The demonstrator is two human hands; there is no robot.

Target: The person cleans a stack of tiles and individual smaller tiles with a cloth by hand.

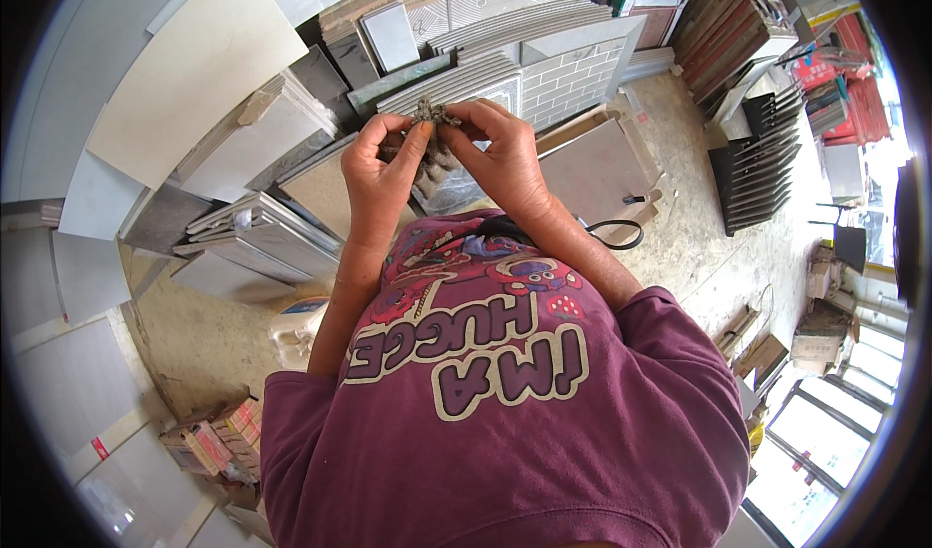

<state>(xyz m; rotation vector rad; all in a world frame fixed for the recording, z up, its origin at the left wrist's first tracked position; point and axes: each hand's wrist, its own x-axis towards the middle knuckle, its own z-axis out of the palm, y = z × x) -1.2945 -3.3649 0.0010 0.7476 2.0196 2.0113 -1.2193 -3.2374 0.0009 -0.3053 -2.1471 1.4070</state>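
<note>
Up in front of my chest, both hands pinch a bunched, grey-brown cloth-like thing (434, 165). Its gathered, ruffled top edge sticks up between my fingertips, and folds hang down below them. What kind of thing it is, I cannot make out. My left hand (383, 155) grips its left side between thumb and fingers, the thumbnail orange-coloured. On the other side, my right hand (498, 150) has its thumb and forefinger closed on the top edge. The two hands are close together but apart.
Stacks of tiles (476, 77) lean along the far side. Large pale slabs (199, 72) stand at the left. A flat cardboard box (602, 169) lies on the floor beyond my right arm, a black slotted rack (757, 165) farther right. Cartons (218, 441) sit at lower left.
</note>
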